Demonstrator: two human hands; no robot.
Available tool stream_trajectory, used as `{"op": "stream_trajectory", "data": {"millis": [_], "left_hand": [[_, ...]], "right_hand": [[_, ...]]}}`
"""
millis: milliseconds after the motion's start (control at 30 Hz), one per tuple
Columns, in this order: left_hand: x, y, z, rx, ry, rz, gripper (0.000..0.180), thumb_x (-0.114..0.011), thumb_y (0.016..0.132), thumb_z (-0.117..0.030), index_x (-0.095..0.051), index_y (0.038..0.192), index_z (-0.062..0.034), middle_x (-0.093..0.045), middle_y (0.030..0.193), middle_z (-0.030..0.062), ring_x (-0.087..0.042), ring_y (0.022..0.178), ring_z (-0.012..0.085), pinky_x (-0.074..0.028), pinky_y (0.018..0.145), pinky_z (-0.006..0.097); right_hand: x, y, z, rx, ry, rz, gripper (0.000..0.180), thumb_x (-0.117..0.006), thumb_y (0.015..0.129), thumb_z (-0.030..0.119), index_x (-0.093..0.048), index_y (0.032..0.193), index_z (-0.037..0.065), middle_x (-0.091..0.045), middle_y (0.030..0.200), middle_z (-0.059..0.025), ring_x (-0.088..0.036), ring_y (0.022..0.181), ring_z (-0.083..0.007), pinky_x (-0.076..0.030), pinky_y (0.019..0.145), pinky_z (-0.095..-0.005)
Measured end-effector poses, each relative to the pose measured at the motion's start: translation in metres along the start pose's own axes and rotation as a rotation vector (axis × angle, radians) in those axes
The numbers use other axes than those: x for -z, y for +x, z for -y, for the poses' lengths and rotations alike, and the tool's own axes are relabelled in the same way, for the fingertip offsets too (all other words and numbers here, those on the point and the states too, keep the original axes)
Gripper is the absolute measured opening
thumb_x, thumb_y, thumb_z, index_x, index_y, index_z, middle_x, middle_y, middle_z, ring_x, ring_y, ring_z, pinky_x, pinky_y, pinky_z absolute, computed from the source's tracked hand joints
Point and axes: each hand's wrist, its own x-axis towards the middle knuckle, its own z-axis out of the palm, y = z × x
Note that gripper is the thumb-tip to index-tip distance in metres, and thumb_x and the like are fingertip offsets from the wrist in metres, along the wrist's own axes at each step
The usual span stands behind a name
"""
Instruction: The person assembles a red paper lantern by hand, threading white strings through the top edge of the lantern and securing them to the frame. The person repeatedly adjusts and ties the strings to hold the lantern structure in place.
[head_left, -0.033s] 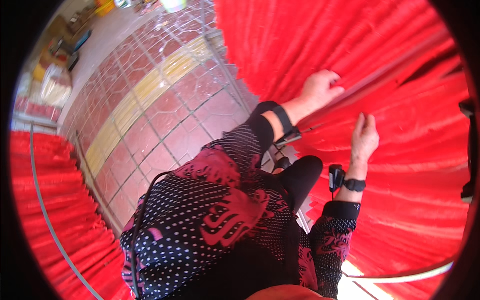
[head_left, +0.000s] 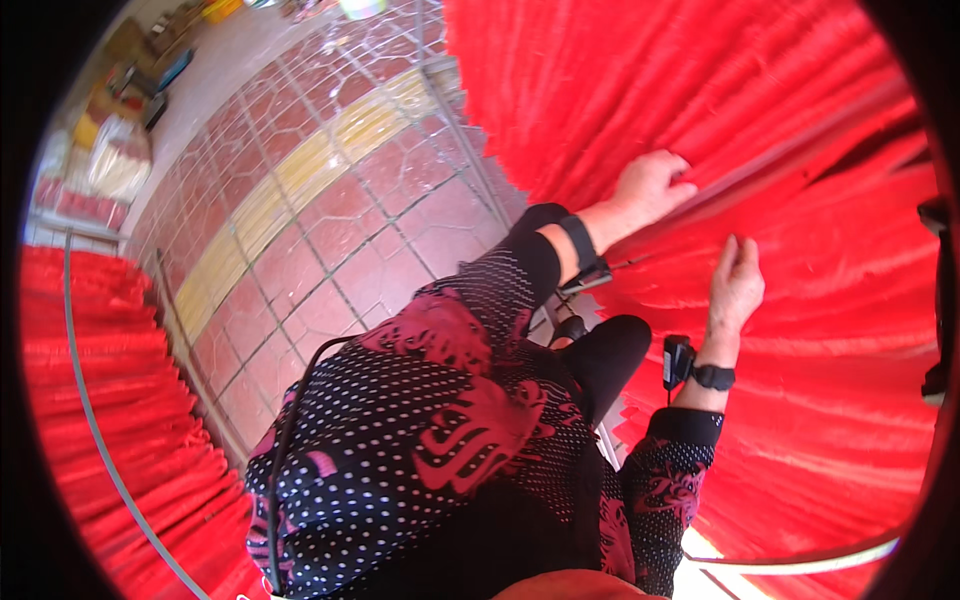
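Observation:
A broad spread of bright red material (head_left: 820,290) in long folds or strands fills the right side; I cannot tell whether it is cloth or fibre. My left hand (head_left: 652,188) lies over it beside a dark ridge, thumb and fingers apart, with nothing visible between them. Lower and to the right, my right hand (head_left: 736,288) is in front of the red material, its fingers close together and pointing away from me. What those fingers hold, if anything, is hidden. Each wrist wears a black strap with a small black device.
More red material (head_left: 110,400) hangs at the left behind a curved grey rod (head_left: 85,410). Between lies a tiled floor (head_left: 330,270) with a yellow band. Wrapped white bundles (head_left: 120,160) and other goods stand at the far left. A pale curved bar (head_left: 800,566) runs at the lower right.
The whole view has shifted slightly, so both hands appear a little lower and farther right. Their grip looks the same.

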Motion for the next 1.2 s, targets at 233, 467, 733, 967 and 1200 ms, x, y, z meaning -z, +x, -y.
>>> {"op": "stream_trajectory", "data": {"millis": [233,467,733,967,1200], "left_hand": [[-0.004,-0.020,0.047,0.057,0.114,0.029,0.031,-0.072,0.080,-0.030,-0.068,0.099,-0.0050,-0.068,0.091,0.0171,-0.066,0.087,0.0358,-0.053,0.076,0.044],[-0.004,-0.048,0.114,0.276,-0.049,0.121,0.018,-0.073,0.083,-0.018,-0.070,0.097,-0.0069,-0.070,0.081,0.0075,-0.065,0.073,0.0135,-0.052,0.068,0.028],[0.009,-0.077,0.145,0.307,-0.124,0.165,0.020,-0.074,0.082,-0.019,-0.071,0.097,-0.0061,-0.068,0.078,0.0087,-0.062,0.065,0.0159,-0.050,0.063,0.029],[0.012,-0.068,0.147,0.289,-0.202,0.182,0.020,-0.078,0.079,-0.022,-0.073,0.087,-0.0046,-0.068,0.074,0.0061,-0.059,0.060,0.0102,-0.048,0.058,0.026],[0.014,-0.067,0.137,0.253,-0.151,0.241,0.026,-0.082,0.075,-0.023,-0.072,0.089,-0.0029,-0.067,0.076,0.0036,-0.057,0.061,0.0086,-0.047,0.058,0.025]], "right_hand": [[-0.018,-0.010,-0.007,-0.009,0.041,-0.006,0.026,-0.057,0.097,0.027,-0.058,0.083,0.005,-0.060,0.064,-0.0198,-0.059,0.059,-0.0421,-0.045,0.051,-0.0473],[-0.047,-0.034,-0.017,-0.182,0.112,0.093,0.019,-0.056,0.097,0.026,-0.061,0.099,0.008,-0.064,0.074,-0.0204,-0.064,0.070,-0.0407,-0.050,0.059,-0.0471],[-0.103,-0.056,-0.010,-0.413,0.525,0.032,0.015,-0.056,0.098,0.018,-0.057,0.093,0.003,-0.057,0.064,-0.0120,-0.057,0.057,-0.0142,-0.048,0.056,-0.0314],[-0.171,-0.102,-0.007,-0.525,0.686,0.161,0.015,-0.053,0.098,0.015,-0.062,0.105,0.004,-0.060,0.065,-0.0040,-0.060,0.061,-0.0098,-0.051,0.059,-0.0276],[-0.206,-0.123,-0.008,-0.458,0.670,0.262,0.017,-0.063,0.094,0.019,-0.064,0.103,0.005,-0.064,0.069,-0.0055,-0.063,0.064,-0.0126,-0.050,0.061,-0.0292]]}}
